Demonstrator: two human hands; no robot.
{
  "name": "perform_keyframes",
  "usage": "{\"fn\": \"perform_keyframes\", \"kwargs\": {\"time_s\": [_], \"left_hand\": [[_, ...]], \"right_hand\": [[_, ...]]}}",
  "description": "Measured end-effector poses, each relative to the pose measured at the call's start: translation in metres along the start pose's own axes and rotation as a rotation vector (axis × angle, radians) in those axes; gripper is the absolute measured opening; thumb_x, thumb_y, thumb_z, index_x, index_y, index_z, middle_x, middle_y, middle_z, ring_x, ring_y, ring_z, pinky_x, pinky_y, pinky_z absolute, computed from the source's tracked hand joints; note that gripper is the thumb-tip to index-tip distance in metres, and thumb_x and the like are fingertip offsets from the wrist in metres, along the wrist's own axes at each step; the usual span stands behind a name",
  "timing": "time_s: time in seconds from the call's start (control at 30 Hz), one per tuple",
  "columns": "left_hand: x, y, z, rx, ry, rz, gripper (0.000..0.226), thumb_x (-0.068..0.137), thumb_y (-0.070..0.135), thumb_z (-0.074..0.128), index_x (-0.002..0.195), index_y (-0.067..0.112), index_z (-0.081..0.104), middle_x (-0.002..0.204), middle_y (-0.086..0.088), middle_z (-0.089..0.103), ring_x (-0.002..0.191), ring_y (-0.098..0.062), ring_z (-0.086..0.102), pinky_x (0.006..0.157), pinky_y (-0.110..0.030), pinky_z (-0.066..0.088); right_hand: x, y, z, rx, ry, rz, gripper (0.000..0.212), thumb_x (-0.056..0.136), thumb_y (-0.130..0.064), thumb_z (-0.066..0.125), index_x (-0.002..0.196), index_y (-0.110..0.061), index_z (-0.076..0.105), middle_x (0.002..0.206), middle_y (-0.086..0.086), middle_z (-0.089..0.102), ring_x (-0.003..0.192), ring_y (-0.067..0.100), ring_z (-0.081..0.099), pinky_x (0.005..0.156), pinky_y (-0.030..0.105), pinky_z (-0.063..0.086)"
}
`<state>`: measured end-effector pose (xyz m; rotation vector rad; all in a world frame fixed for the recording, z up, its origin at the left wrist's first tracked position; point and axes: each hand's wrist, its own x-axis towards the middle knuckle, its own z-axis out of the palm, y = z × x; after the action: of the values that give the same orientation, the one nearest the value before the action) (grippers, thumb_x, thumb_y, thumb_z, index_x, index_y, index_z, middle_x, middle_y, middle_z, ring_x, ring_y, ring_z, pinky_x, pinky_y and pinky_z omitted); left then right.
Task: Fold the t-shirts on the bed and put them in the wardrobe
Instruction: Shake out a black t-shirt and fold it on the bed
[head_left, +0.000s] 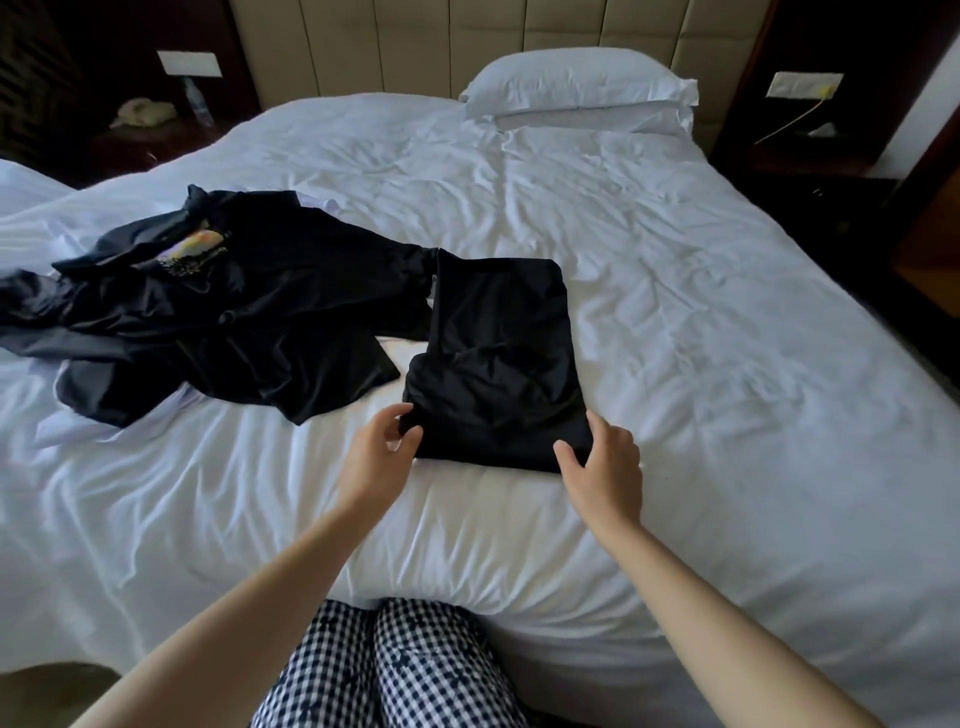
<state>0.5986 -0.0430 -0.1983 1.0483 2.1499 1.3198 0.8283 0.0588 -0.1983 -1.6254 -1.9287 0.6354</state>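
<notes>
The left hand (384, 447) pinches the near-left corner of a folded black t-shirt (498, 358), with the thumb and curled fingers closed on the fabric. The right hand (602, 457) grasps the near-right corner, the thumb on the near edge and the fingers wrapped over the right side. The shirt lies as a long narrow rectangle running away from the person, flat on the white bed (701, 322), near its middle and close to the near edge.

Just to its left, a heap of black t-shirts (208, 312) lies crumpled and unfolded. One has a pale multicoloured print showing, and the heap meets the folded shirt at its far-left edge.

A white pillow (582, 83) lies at the far right of the bed against a padded headboard (415, 41). On the dark nightstand (156, 140) at far left stands a water bottle (200, 101). The person's checked trousers (395, 670) show at the near edge.
</notes>
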Motion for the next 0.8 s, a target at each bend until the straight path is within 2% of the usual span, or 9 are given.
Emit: {"fn": "perform_keyframes", "kwargs": {"time_s": [0.07, 0.13, 0.23, 0.33, 0.4, 0.5, 0.6, 0.67, 0.8], "left_hand": [[-0.001, -0.004, -0.001, 0.055, -0.065, 0.037, 0.033, 0.097, 0.028, 0.055, 0.13, 0.029, 0.056, 0.099, 0.006, 0.063, 0.095, -0.015, 0.062, 0.085, -0.038, 0.053], [-0.002, -0.007, -0.002, 0.104, -0.143, 0.047, 0.035, 0.099, 0.029, 0.051, 0.132, 0.038, 0.054, 0.103, 0.001, 0.063, 0.099, -0.017, 0.06, 0.085, -0.037, 0.053], [0.001, -0.008, -0.003, 0.084, -0.13, 0.066, 0.033, 0.097, 0.024, 0.05, 0.112, 0.052, 0.06, 0.1, 0.003, 0.064, 0.101, -0.018, 0.06, 0.082, -0.032, 0.051], [-0.003, -0.003, -0.005, 0.225, -0.154, 0.098, 0.032, 0.101, 0.021, 0.043, 0.116, 0.042, 0.062, 0.098, 0.01, 0.062, 0.114, -0.015, 0.049, 0.089, -0.032, 0.045], [-0.009, 0.0, -0.005, 0.467, -0.181, 0.139, 0.035, 0.103, 0.023, 0.035, 0.128, 0.031, 0.057, 0.112, 0.005, 0.063, 0.121, -0.017, 0.041, 0.096, -0.032, 0.039], [-0.014, 0.002, -0.007, 0.68, -0.25, 0.159, 0.039, 0.101, 0.031, 0.036, 0.138, 0.031, 0.047, 0.129, 0.002, 0.058, 0.127, -0.022, 0.038, 0.102, -0.033, 0.034], [-0.016, 0.007, -0.009, 0.821, -0.333, 0.187, 0.056, 0.09, 0.043, 0.052, 0.143, 0.032, 0.038, 0.128, 0.001, 0.054, 0.125, -0.023, 0.038, 0.102, -0.031, 0.033], [-0.018, 0.01, -0.01, 0.912, -0.304, 0.248, 0.062, 0.085, 0.042, 0.06, 0.142, 0.032, 0.039, 0.124, 0.002, 0.054, 0.121, -0.022, 0.041, 0.1, -0.029, 0.034], [-0.023, 0.014, -0.015, 0.987, -0.138, 0.345, 0.045, 0.088, 0.027, 0.06, 0.132, 0.03, 0.05, 0.118, 0.005, 0.059, 0.112, -0.02, 0.048, 0.09, -0.026, 0.037]], "right_hand": [[-0.004, 0.001, -0.002, 0.012, -0.032, 0.038, 0.052, 0.093, -0.038, 0.056, 0.142, -0.026, 0.045, 0.128, 0.005, 0.052, 0.125, 0.026, 0.044, 0.101, 0.04, 0.038], [-0.007, 0.002, -0.002, 0.04, -0.056, -0.013, 0.044, 0.094, -0.032, 0.054, 0.137, -0.03, 0.052, 0.116, 0.002, 0.06, 0.118, 0.026, 0.047, 0.097, 0.039, 0.042], [-0.008, 0.004, -0.004, 0.143, -0.03, -0.072, 0.032, 0.093, -0.019, 0.054, 0.121, -0.029, 0.068, 0.102, -0.002, 0.068, 0.11, 0.023, 0.051, 0.086, 0.033, 0.045], [-0.008, 0.008, -0.009, 0.06, -0.018, -0.101, 0.029, 0.094, -0.014, 0.05, 0.105, -0.028, 0.074, 0.098, -0.007, 0.071, 0.107, 0.019, 0.05, 0.075, 0.028, 0.042], [-0.01, 0.014, -0.011, -0.089, -0.086, -0.147, 0.031, 0.096, -0.017, 0.048, 0.108, -0.03, 0.073, 0.101, -0.008, 0.071, 0.106, 0.02, 0.05, 0.079, 0.03, 0.043], [-0.014, 0.02, -0.015, -0.242, -0.188, -0.214, 0.033, 0.096, -0.023, 0.048, 0.121, -0.032, 0.067, 0.104, -0.007, 0.068, 0.109, 0.019, 0.048, 0.088, 0.028, 0.041], [-0.016, 0.015, -0.024, -0.344, -0.315, -0.245, 0.047, 0.089, -0.03, 0.053, 0.136, -0.034, 0.055, 0.107, -0.006, 0.061, 0.116, 0.019, 0.043, 0.093, 0.025, 0.037], [-0.017, 0.012, -0.029, -0.42, -0.344, -0.279, 0.055, 0.085, -0.027, 0.056, 0.139, -0.033, 0.051, 0.112, -0.005, 0.06, 0.118, 0.02, 0.042, 0.094, 0.024, 0.036], [-0.016, 0.006, -0.038, -0.464, -0.297, -0.382, 0.049, 0.087, -0.009, 0.053, 0.131, -0.03, 0.059, 0.112, -0.005, 0.061, 0.116, 0.018, 0.044, 0.091, 0.023, 0.037]]}}
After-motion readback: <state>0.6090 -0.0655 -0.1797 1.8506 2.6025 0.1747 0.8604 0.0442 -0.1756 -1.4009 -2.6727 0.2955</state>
